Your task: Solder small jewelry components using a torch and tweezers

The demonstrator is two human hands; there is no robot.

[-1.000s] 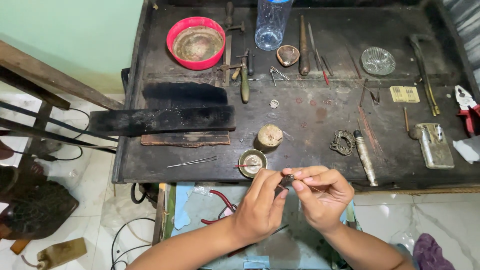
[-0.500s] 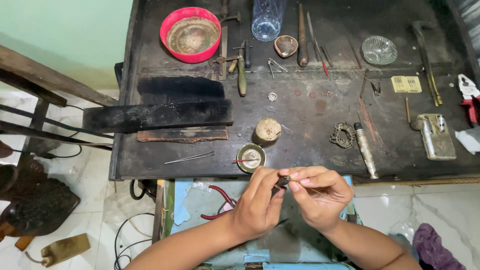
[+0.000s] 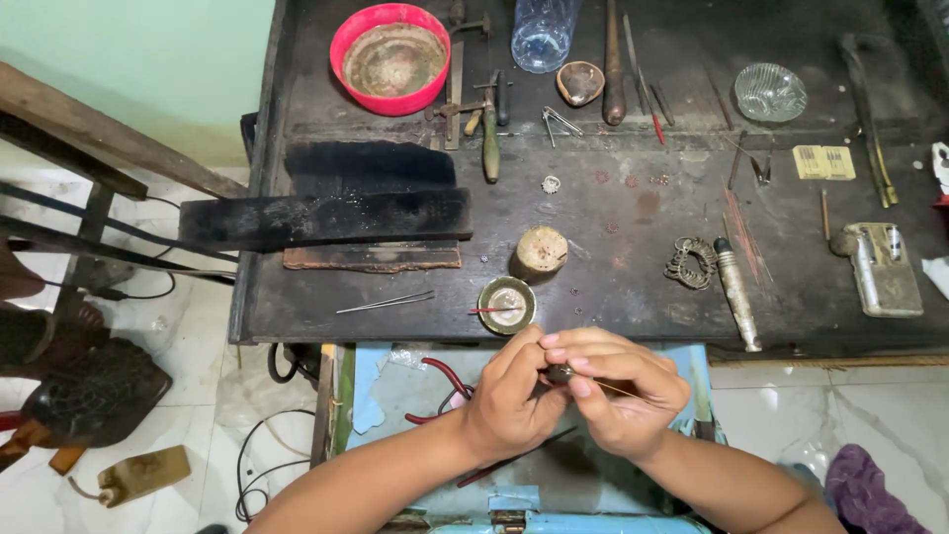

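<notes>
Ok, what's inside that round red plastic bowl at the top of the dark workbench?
The round red plastic bowl holds a smaller, dull brownish metal dish that fills most of it. The dish looks grimy and holds nothing distinct. The red bowl's bottom beneath it is covered.

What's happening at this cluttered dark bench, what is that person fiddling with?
A person sits at a dark workbench and pinches a small dark piece between the fingertips of both hands, the left hand and the right hand pressed close together just in front of the bench edge. A thin wire seems to stick out past the right fingers. On the bench nearby sit a small round tin, a wooden stub, tweezers and a red bowl.
</notes>
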